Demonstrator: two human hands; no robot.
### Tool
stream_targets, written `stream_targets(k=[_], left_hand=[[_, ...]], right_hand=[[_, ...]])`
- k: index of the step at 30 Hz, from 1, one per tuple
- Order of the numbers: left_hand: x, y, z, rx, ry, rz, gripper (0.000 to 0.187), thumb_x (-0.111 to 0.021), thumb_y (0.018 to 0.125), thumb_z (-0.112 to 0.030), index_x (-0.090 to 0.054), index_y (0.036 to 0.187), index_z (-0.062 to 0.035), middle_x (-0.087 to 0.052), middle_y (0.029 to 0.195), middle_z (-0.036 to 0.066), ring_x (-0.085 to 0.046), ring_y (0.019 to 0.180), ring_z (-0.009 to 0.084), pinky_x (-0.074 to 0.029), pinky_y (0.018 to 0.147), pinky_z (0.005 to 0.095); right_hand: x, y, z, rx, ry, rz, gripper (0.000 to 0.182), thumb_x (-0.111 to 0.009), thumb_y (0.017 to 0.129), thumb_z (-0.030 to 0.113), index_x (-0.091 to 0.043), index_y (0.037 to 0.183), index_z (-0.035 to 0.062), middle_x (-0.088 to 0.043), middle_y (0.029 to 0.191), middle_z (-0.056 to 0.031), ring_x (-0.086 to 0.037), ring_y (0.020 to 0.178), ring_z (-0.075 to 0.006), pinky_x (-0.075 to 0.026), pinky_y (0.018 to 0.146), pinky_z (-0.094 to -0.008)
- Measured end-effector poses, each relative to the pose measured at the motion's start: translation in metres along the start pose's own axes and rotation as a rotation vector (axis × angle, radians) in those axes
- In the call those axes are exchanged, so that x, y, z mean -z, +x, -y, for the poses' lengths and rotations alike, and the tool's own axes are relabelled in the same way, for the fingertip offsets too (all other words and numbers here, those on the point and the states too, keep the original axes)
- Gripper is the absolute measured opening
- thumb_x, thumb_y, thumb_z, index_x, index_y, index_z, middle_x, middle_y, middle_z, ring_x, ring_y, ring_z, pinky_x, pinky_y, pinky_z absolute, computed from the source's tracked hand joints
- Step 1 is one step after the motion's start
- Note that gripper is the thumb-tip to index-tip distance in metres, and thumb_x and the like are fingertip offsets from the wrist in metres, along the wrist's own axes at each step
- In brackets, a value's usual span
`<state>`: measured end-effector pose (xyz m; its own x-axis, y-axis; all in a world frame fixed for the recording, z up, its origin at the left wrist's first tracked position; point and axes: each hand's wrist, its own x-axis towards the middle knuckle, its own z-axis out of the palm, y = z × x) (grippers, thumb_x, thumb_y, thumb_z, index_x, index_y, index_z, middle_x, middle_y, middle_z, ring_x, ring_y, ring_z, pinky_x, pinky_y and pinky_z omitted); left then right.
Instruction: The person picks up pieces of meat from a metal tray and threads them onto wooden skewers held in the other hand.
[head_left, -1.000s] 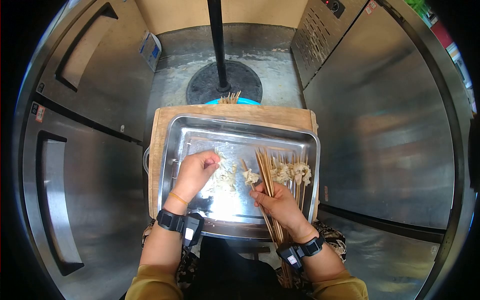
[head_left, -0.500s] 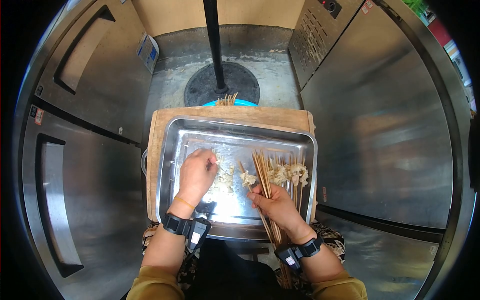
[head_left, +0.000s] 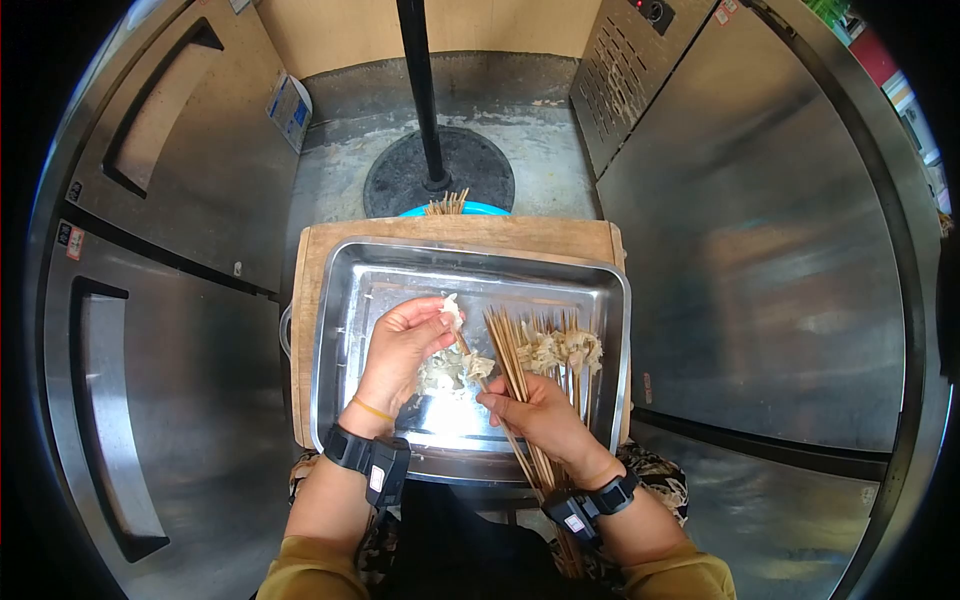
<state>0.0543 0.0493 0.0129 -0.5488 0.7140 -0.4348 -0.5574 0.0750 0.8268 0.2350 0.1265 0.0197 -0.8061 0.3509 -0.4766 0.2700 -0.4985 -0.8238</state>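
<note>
Between the thumb and fingers of my left hand is a small pale food piece, right at the tip of a skewer. My right hand is closed around a bundle of bamboo skewers. One skewer from that hand leans out to the left and carries a pale, crinkled food piece. Loose pale pieces lie on the floor of the metal tray, below my left hand. Loaded skewers rest along the tray's right side, partly hidden by my right hand.
A wooden board or stool top supports the tray. Behind it, a blue container holds more skewers. A black pole rises from a round base. Steel cabinets stand on both sides.
My left hand has come up from the loose pieces with one pinched in its fingers and brought it to the skewer's tip. My right hand has shifted slightly left, tilting the skewer toward it.
</note>
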Motion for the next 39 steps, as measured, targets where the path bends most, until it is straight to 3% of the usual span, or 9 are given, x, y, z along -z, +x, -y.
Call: stream_targets(k=[18, 24, 27, 39], left_hand=[[-0.003, -0.006, -0.004, -0.104, 0.093, 0.08, 0.012, -0.062, 0.082, 0.0, -0.061, 0.095, -0.0009, -0.066, 0.091, 0.011, -0.063, 0.082, 0.013, -0.053, 0.07, 0.0238], [-0.003, -0.004, 0.002, -0.128, 0.22, 0.076, 0.011, -0.061, 0.083, -0.001, -0.061, 0.095, -0.0022, -0.067, 0.089, 0.01, -0.064, 0.083, 0.0139, -0.053, 0.068, 0.0228], [-0.006, -0.005, 0.001, -0.135, 0.21, 0.056, 0.01, -0.061, 0.083, 0.0, -0.061, 0.093, -0.0009, -0.066, 0.088, 0.007, -0.063, 0.078, 0.01, -0.052, 0.066, 0.0206], [-0.016, -0.011, 0.005, -0.233, 0.169, 0.073, 0.008, -0.058, 0.087, -0.003, -0.059, 0.094, -0.0023, -0.065, 0.086, 0.006, -0.063, 0.083, 0.0113, -0.053, 0.068, 0.0211]], right_hand=[[0.001, 0.001, 0.003, -0.041, -0.046, -0.069, 0.008, -0.062, 0.086, 0.013, -0.06, 0.087, 0.005, -0.057, 0.064, 0.001, -0.043, 0.048, -0.0023, -0.032, 0.044, -0.0161], [0.001, 0.0, 0.001, -0.038, -0.001, -0.06, 0.012, -0.061, 0.086, 0.012, -0.062, 0.093, 0.002, -0.059, 0.07, 0.0004, -0.047, 0.055, -0.0027, -0.036, 0.047, -0.0179], [-0.001, 0.0, 0.004, 0.015, 0.021, -0.046, 0.014, -0.061, 0.086, 0.011, -0.061, 0.097, 0.0017, -0.06, 0.071, -0.0002, -0.045, 0.054, -0.0024, -0.035, 0.047, -0.017], [0.004, -0.001, 0.009, -0.068, 0.093, -0.044, 0.009, -0.062, 0.086, 0.012, -0.061, 0.092, 0.0053, -0.057, 0.067, 0.0022, -0.042, 0.05, -0.002, -0.031, 0.044, -0.0151]])
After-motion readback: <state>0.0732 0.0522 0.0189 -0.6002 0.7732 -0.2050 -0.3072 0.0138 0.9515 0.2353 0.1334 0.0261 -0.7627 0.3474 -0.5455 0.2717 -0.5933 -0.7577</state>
